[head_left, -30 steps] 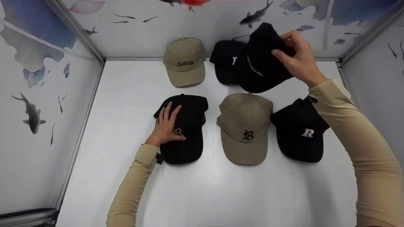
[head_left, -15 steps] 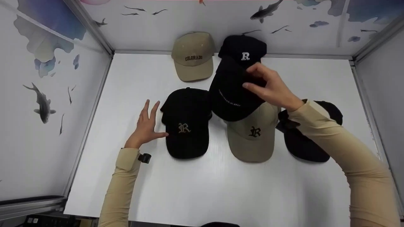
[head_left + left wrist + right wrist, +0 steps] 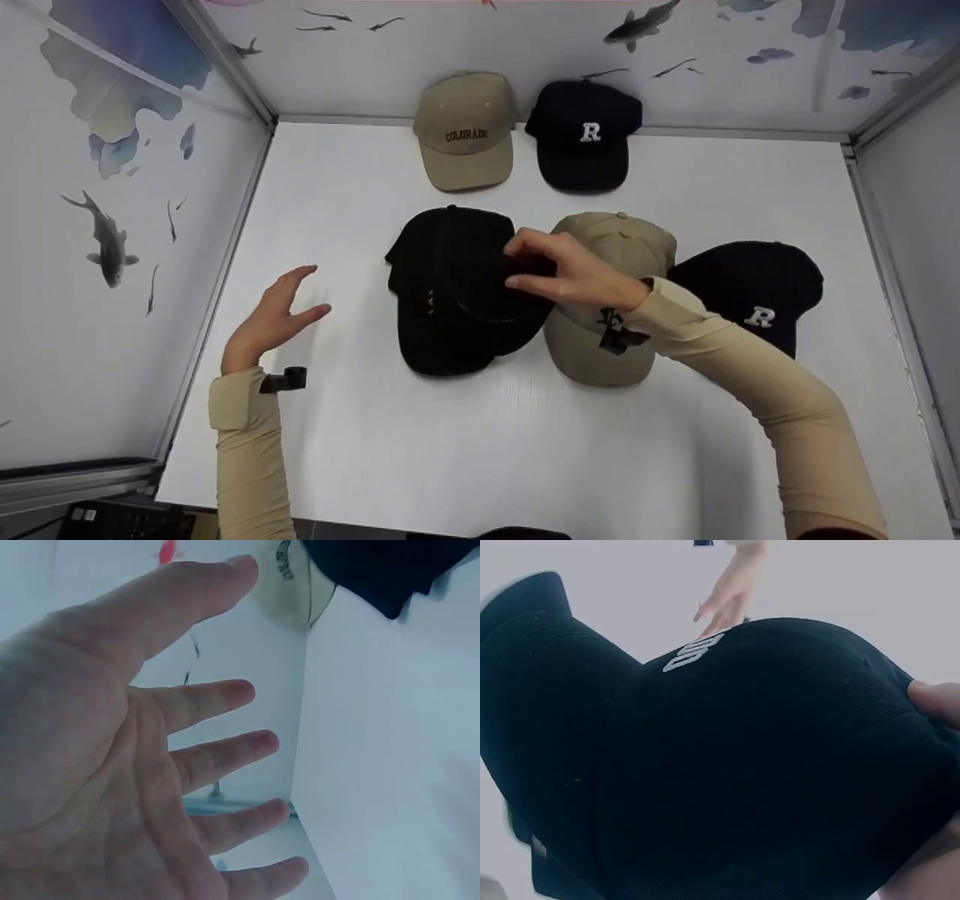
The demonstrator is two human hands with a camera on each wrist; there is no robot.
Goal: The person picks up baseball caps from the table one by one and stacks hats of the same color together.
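Note:
My right hand pinches a black baseball cap by its crown, thumb on one side and fingers on the other. White lettering on this cap shows in the right wrist view. The held cap overlaps another black cap at the front left and hides most of its emblem; I cannot tell whether they touch. Off to the left, my left hand hovers with its fingers extended, and its palm is bare in the left wrist view. Behind my right wrist lies a khaki cap with a dark letter.
Along the back wall sit a khaki COLORADO cap and a black cap with a white R. Another black R cap lies at right, partly under my right forearm. Metal-framed panels enclose the white table.
My right hand has carried the black cap from the back right, leftward and nearer, over the front-left cap. My left hand has left that front-left cap and moved further left.

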